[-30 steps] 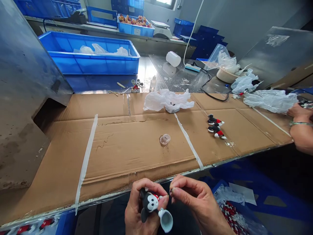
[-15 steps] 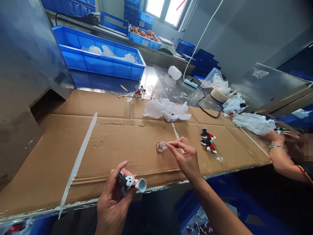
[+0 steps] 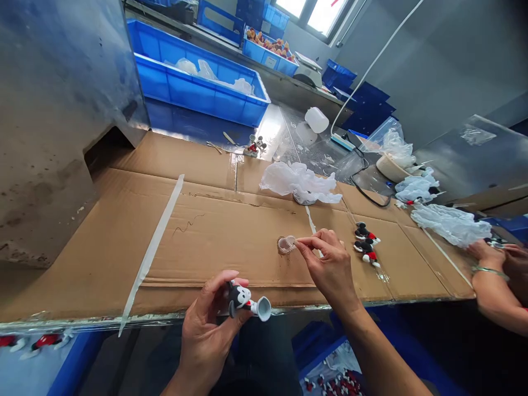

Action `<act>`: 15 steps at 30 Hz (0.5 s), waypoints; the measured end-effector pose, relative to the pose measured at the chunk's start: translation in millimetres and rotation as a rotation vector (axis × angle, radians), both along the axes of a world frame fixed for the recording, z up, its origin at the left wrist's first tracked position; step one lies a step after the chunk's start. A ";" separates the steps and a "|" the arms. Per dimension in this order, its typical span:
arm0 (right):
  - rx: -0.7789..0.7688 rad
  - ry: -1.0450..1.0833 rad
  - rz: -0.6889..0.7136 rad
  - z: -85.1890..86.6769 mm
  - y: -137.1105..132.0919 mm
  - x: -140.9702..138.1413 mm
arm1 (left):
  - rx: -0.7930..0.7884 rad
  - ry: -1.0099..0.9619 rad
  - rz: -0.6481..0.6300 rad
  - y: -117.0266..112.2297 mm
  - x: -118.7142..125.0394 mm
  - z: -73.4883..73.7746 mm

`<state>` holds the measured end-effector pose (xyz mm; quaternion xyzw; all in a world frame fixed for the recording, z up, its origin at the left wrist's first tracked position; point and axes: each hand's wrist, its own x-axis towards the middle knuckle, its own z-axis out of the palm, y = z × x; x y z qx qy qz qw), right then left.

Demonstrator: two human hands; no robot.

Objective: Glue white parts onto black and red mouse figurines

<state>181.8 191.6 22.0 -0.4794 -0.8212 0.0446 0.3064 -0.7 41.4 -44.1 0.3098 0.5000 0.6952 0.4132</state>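
Right hand (image 3: 331,267) reached cup (image 3: 284,246), left hand (image 3: 207,325) holding figurine (image 3: 241,297).

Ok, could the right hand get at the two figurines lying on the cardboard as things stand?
Probably yes: the two figurines lie beside the right hand, with only cardboard visible between. It is pinching at the small clear cup, so would likely have to leave that first.

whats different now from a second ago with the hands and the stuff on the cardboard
The right hand has left the left hand's side and moved forward over the cardboard, its pinched fingertips now at the small clear cup; whether they hold anything is unclear. The left hand still grips the mouse figure. The two figures lying to the right and the white plastic bag stayed put.
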 end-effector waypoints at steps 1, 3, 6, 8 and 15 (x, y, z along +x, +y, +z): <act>-0.004 -0.002 0.001 0.0 -0.2 -0.3 | -0.011 -0.001 -0.002 -0.5 0.3 -0.4; -0.018 0.003 0.001 -0.1 -0.6 -1.1 | -0.032 -0.016 -0.010 -1.4 0.8 -0.9; -0.041 0.028 -0.009 -0.5 -1.0 -2.4 | -0.057 -0.052 -0.028 -2.2 1.4 -1.6; -0.062 0.055 -0.019 -0.5 -1.3 -3.3 | -0.068 -0.070 -0.035 -2.0 1.3 -1.8; -0.253 0.250 -0.013 9.3 -9.4 3.0 | -0.008 0.008 -0.081 0.2 -0.6 2.6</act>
